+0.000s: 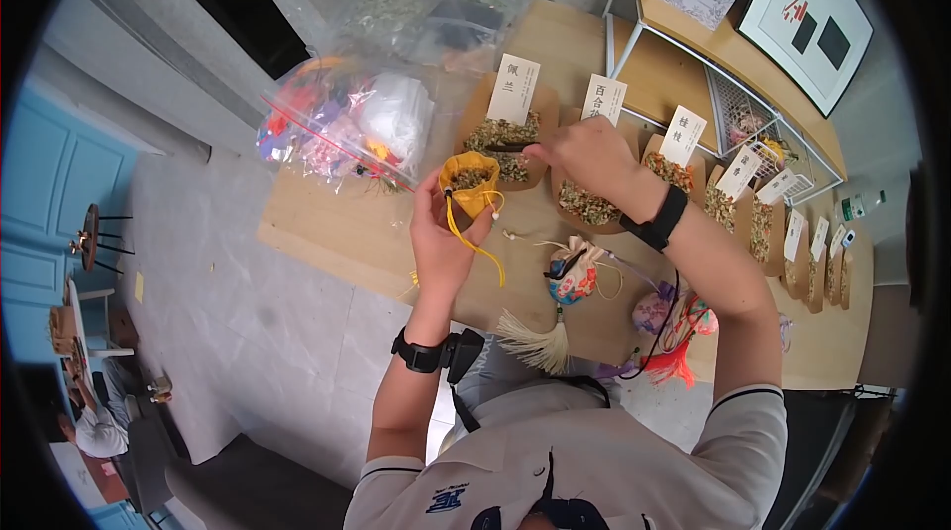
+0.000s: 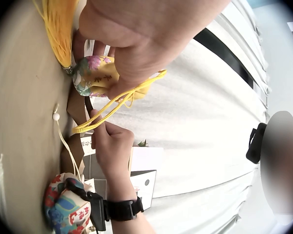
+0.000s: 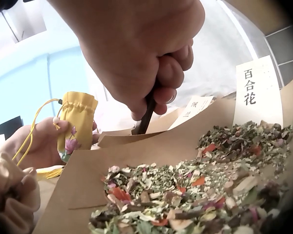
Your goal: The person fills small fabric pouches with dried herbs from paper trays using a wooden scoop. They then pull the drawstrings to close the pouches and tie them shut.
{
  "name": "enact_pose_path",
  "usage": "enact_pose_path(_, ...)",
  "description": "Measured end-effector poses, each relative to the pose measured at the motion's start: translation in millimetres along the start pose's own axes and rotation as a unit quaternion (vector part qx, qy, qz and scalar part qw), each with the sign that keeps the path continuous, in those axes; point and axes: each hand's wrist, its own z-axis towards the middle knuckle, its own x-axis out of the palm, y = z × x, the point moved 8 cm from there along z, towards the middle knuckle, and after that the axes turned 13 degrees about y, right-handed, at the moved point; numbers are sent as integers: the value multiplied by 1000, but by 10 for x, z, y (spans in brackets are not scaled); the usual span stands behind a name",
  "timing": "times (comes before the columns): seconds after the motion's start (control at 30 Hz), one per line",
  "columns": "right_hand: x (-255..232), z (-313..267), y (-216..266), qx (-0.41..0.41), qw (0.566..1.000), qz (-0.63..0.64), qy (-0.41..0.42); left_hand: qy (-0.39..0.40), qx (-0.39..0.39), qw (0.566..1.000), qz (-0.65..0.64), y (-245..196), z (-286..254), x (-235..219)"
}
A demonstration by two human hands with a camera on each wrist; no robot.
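My left hand (image 1: 443, 251) grips a small yellow drawstring pouch (image 1: 475, 201), mouth upward, with dried herbs visible inside. Flowers are printed on the pouch's side, and its yellow cords (image 2: 122, 100) hang loose. To the right of the pouch, my right hand (image 1: 596, 161) holds a slim dark spoon (image 3: 146, 116) pointing down into the farthest-left kraft paper tray (image 1: 470, 116) of dried herbs (image 1: 503, 135). The spoon's tip is hidden behind the paper in the right wrist view. Below my right hand lies a second herb tray (image 3: 136, 163) with a white name card (image 3: 258, 90).
More labelled herb trays (image 1: 728, 208) run along the table to the right. Near my body lie a finished sachet with a cream tassel (image 1: 540, 340) and pink sachets (image 1: 654, 312). Clear plastic bags (image 1: 347, 124) fill the back left. A wooden shelf (image 1: 733, 54) stands behind the trays.
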Motion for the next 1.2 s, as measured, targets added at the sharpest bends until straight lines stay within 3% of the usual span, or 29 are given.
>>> enact_pose_path(0.07,14,-14,-109,18,1000,5,-6,-4,4,1000,1,-9,9,6)
enact_pose_path(0.27,-479,-142,-182,18,988,77,-134,-9,0,999,32,14,36,8)
enact_pose_path(0.43,-870,-228,91,-36,988,54,-138,-23,4,998,61,-41,32,25)
enact_pose_path(0.57,-862,-221,258,-98,984,33,-144,-21,16,996,84,-80,4,40)
enact_pose_path(0.8,-849,-177,299,-88,992,19,-93,-10,59,987,147,-104,-41,47)
enact_pose_path(1.07,-913,-137,138,-14,991,122,-49,-3,24,999,32,-72,-63,46)
enact_pose_path(1.2,-560,-58,-330,93,974,190,76,-14,1,1000,-8,40,-52,-32)
